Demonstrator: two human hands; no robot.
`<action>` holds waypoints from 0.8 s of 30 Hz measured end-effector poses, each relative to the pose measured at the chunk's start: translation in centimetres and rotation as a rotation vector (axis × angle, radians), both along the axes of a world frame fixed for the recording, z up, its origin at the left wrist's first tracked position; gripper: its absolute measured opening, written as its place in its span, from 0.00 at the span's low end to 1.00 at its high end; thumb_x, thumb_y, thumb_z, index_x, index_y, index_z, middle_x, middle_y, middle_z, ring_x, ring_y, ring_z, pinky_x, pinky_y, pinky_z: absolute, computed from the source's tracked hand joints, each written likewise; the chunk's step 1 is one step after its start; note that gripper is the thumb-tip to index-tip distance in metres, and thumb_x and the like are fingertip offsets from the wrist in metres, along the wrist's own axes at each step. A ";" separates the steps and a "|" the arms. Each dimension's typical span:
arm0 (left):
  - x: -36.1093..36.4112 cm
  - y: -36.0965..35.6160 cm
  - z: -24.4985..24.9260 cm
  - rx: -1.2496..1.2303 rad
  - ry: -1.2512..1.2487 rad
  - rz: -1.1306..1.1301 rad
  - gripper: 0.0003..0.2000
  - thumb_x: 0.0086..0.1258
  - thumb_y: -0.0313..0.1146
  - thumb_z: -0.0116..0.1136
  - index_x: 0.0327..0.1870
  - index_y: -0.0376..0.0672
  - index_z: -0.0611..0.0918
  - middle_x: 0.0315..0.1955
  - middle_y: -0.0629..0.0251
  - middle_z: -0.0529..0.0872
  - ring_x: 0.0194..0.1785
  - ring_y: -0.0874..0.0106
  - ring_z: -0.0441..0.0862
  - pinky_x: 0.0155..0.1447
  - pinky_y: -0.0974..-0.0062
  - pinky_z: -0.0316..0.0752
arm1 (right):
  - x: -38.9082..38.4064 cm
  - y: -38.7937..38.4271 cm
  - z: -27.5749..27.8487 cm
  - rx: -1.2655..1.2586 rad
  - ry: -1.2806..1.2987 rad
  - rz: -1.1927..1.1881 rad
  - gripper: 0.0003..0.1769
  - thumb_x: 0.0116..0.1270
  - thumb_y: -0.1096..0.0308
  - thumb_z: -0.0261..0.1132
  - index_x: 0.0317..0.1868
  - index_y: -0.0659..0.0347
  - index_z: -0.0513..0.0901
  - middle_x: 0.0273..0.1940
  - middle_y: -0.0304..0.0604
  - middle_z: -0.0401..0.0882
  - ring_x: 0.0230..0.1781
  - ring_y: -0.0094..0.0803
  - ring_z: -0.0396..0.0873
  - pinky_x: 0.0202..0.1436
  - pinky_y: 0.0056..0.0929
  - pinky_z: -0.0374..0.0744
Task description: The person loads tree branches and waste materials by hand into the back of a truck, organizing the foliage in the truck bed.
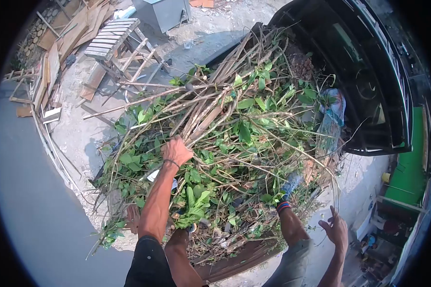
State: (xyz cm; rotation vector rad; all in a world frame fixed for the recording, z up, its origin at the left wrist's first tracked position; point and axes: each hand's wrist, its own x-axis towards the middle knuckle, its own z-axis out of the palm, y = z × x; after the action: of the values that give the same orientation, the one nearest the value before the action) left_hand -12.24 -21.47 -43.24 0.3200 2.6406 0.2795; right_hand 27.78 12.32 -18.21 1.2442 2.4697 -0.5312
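My left hand (178, 151) was closed around a few of the bare branches (203, 125), its fingers wrapped over them and a thin dark band (171, 163) round the wrist just behind it. The branches ran up and away from that hand, bunched tightly at the far end, and lay across a heap of green leaves (244, 130) and loose stems that spread out on both sides of it. My right hand (337, 228) was well apart from the left, out beyond the right edge of the heap, with its fingers loosely spread. A thin, bowed twig (337, 184) came down to its fingertips; I can't tell whether they touched it. Between my two hands and nearer my body, my right leg (292, 224) reached into the heap, a striped band (283, 206) near its lower end. Above my right hand, past the heap, stood a black vehicle (364, 71), with a crumpled plastic bag (334, 104) beside it. Far up and left of my left hand were a slatted stool (114, 37) and some planks (76, 26).
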 end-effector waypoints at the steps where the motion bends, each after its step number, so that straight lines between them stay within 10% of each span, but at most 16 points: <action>1: 0.2 0.0 0.0 -0.001 0.002 0.006 0.23 0.46 0.32 0.58 0.44 0.25 0.76 0.36 0.37 0.83 0.42 0.45 0.83 0.50 0.58 0.78 | -1.5 -0.3 2.3 0.121 -0.145 0.145 0.27 0.60 0.63 0.68 0.58 0.64 0.75 0.32 0.49 0.78 0.37 0.44 0.77 0.42 0.36 0.74; 2: 0.3 -0.1 0.0 0.016 0.021 -0.008 0.23 0.46 0.32 0.58 0.44 0.25 0.75 0.35 0.37 0.83 0.42 0.45 0.83 0.49 0.58 0.78 | -3.3 -0.9 4.5 0.243 -0.291 0.289 0.31 0.56 0.64 0.71 0.58 0.65 0.74 0.41 0.54 0.79 0.47 0.50 0.76 0.50 0.40 0.73; 6: 0.4 -0.2 -0.9 0.036 0.101 -0.018 0.21 0.46 0.32 0.58 0.41 0.27 0.74 0.33 0.38 0.83 0.40 0.46 0.83 0.49 0.58 0.78 | -17.0 -10.0 9.6 0.432 0.454 0.301 0.42 0.53 0.56 0.73 0.66 0.63 0.67 0.58 0.54 0.71 0.65 0.49 0.65 0.67 0.45 0.64; 10: -0.7 -0.6 -0.2 0.039 -0.025 0.005 0.20 0.46 0.32 0.61 0.40 0.30 0.74 0.37 0.40 0.83 0.41 0.48 0.83 0.50 0.61 0.79 | -20.1 -19.6 5.3 0.302 0.497 0.898 0.27 0.60 0.60 0.71 0.57 0.61 0.77 0.59 0.51 0.71 0.66 0.43 0.66 0.66 0.49 0.67; 12: -0.7 -0.6 -1.3 0.021 0.030 0.077 0.21 0.46 0.32 0.62 0.42 0.31 0.74 0.38 0.43 0.83 0.43 0.51 0.84 0.50 0.63 0.80 | -19.7 -21.9 -0.8 -0.382 0.487 0.896 0.29 0.62 0.58 0.70 0.60 0.62 0.75 0.59 0.53 0.71 0.61 0.40 0.73 0.62 0.40 0.73; 15: -1.2 -1.1 -1.3 0.076 -0.019 0.085 0.23 0.46 0.32 0.62 0.44 0.29 0.75 0.40 0.42 0.83 0.44 0.50 0.83 0.51 0.62 0.80 | -21.4 -23.4 -12.5 -1.072 0.336 -0.245 0.29 0.69 0.54 0.63 0.60 0.70 0.72 0.55 0.51 0.76 0.56 0.32 0.75 0.59 0.33 0.75; 17: -2.1 -1.7 0.0 0.111 -0.118 0.119 0.26 0.46 0.32 0.63 0.48 0.27 0.74 0.42 0.40 0.82 0.46 0.49 0.82 0.53 0.61 0.79 | -25.4 -23.2 -19.9 -0.804 0.499 -0.065 0.40 0.66 0.43 0.62 0.62 0.74 0.69 0.56 0.62 0.75 0.60 0.44 0.74 0.57 0.38 0.76; 20: -2.8 -2.7 -2.1 0.163 0.015 0.083 0.26 0.46 0.34 0.62 0.49 0.30 0.76 0.40 0.41 0.84 0.43 0.46 0.83 0.50 0.56 0.79 | -33.3 -22.1 -27.1 -1.132 0.355 -0.403 0.54 0.58 0.33 0.64 0.67 0.73 0.62 0.63 0.65 0.66 0.63 0.51 0.69 0.65 0.44 0.69; 24: -2.9 -2.6 -0.4 0.187 -0.072 0.074 0.23 0.45 0.34 0.62 0.43 0.29 0.79 0.39 0.40 0.84 0.44 0.45 0.82 0.50 0.56 0.79 | -40.0 -22.6 -29.9 -1.374 0.478 -0.623 0.49 0.61 0.38 0.64 0.70 0.64 0.58 0.65 0.67 0.62 0.64 0.55 0.67 0.67 0.57 0.63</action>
State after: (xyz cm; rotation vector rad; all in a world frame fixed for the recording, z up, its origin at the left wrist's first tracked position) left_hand -15.12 -24.11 -43.63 0.2676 2.5639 0.5538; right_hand -12.19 -10.27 -48.08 1.1779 1.1701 -2.3174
